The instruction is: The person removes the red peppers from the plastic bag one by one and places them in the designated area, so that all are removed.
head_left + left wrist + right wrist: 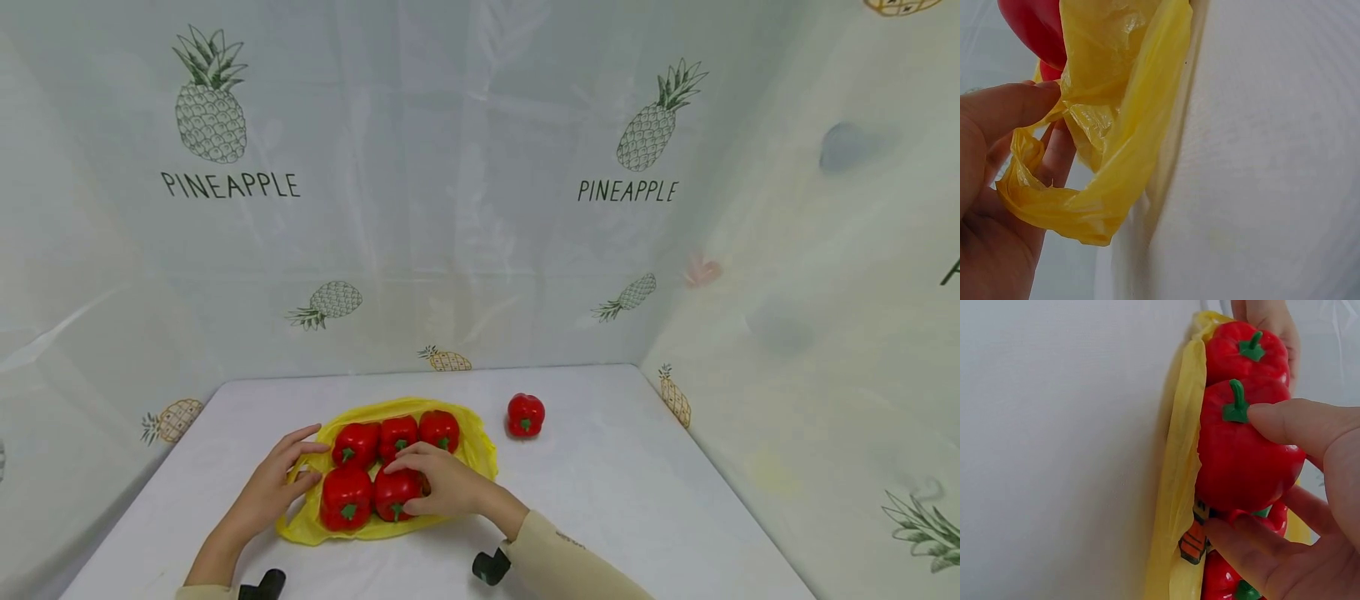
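Note:
Several red bell peppers with green stems lie in a spread yellow plastic bag (480, 454) in the head view. My right hand (446, 482) grips the bell pepper (1247, 459) at the front right of the group. Its thumb lies beside the stem, and its fingers reach round the far side. At the bag's left end is my left hand (273, 483), thumb and fingers spread apart, touching the yellow plastic. A loop of the bag (1079, 215) hangs by its palm in the left wrist view. Another bell pepper (347, 497) sits just left of the gripped one.
A single red bell pepper (526, 416) stands outside the bag, toward the back right of the white table (622, 483). Pale curtains (450, 208) printed with pineapples hang behind the table and at its sides.

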`<state>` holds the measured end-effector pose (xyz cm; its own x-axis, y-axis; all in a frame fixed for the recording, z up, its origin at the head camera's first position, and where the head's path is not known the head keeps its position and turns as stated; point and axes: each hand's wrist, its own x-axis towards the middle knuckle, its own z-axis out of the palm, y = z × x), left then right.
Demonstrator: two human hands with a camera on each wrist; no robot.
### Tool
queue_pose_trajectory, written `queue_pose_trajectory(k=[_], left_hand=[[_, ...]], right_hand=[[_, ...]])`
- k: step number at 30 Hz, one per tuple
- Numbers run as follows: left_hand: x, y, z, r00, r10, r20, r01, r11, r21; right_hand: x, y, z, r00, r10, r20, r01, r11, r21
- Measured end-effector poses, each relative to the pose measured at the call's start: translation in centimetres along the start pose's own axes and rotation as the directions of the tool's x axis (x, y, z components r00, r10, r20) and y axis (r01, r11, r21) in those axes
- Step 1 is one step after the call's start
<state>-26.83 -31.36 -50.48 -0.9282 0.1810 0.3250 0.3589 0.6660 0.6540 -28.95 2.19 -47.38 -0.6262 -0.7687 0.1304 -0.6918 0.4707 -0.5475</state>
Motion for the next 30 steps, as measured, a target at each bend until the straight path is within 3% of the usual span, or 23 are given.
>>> queue_pose_trajectory(k=[10,20,30], left_hand=[[0.1,-0.1,0.2,1.000,-0.006,0.006,0.006,1.000,-0.001],[0.1,0.1,0.1,1.000,-0.016,0.012,0.016,1.000,0.006],[-0.2,0.4,-0.1,1.000,0.015,0.000,-0.015,1.000,0.013]], right_hand=[[0.1,0.2,0.7,0.999,0.005,-0.037,-0.006,1.000,-0.008],[-0.3,-0.5,-0.1,0.998,0.003,-0.059,-0.003,1.000,-0.006],[-1.8,-1.1,-3.4,0.992,-0.044,-0.117,0.045,0.999,0.002]])
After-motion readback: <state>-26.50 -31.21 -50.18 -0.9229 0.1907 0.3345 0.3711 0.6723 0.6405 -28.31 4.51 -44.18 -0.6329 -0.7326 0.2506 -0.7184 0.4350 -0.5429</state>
